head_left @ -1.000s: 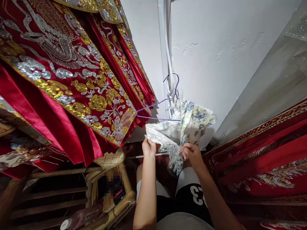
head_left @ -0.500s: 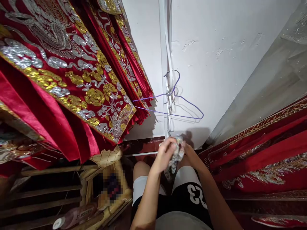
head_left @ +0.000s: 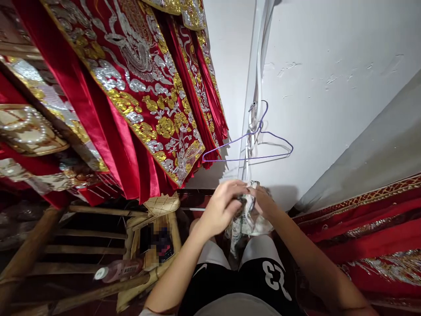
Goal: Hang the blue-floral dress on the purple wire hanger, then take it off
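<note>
A pale, patterned piece of fabric hangs bunched between my two hands, above my knees. My left hand grips its upper left side, thumb and fingers closing on the cloth. On the other side my right hand holds the top edge, its fingers partly hidden by the fabric. Folds and the lower end drape down between my legs. Just above my hands, a purple wire hanger with no garment on it hangs against a white strap on the wall.
Red skirts with gold and silver embroidery hang at the left. Below them stand a bamboo frame and a pink bottle with a white cap. More red embroidered cloth lines the right side, beside the white wall.
The camera view has shifted left. My hands have spread the crumpled fabric out, and more of it now hangs open below them. The hanger stays on the strap.
</note>
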`<state>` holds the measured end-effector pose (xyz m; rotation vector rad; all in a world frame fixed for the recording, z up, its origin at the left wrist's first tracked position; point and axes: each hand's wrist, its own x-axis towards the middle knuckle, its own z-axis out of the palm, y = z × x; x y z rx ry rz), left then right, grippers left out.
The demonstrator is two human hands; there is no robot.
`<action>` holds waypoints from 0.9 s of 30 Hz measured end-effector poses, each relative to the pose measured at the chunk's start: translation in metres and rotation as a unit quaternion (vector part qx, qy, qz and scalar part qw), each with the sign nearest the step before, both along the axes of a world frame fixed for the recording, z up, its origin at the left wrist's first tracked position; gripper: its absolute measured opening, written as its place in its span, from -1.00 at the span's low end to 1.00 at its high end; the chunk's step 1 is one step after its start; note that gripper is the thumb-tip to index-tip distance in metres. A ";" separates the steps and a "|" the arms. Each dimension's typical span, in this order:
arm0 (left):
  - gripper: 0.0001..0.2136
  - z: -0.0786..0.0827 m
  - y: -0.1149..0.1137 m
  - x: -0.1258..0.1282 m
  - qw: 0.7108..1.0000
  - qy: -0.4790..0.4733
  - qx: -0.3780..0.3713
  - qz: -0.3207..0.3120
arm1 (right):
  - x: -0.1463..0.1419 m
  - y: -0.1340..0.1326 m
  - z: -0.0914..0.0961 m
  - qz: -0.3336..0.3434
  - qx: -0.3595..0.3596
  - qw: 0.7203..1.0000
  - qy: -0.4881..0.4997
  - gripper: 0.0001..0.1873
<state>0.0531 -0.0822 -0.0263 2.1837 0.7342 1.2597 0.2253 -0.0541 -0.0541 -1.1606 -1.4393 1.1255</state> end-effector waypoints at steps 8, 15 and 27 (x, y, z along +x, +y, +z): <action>-0.35 -0.042 0.015 -0.011 0.946 0.104 -0.219 -0.216 | 0.015 -0.035 0.070 0.391 -0.189 0.899 -0.058 -0.84; -0.63 -0.045 0.012 -0.044 0.924 0.216 -0.203 -0.242 | 0.055 -0.021 0.089 0.150 0.171 0.921 -0.317 -0.74; -0.81 0.009 0.029 -0.070 0.976 0.141 -0.148 0.076 | 0.088 0.091 0.019 -0.073 0.107 0.925 -0.358 -0.26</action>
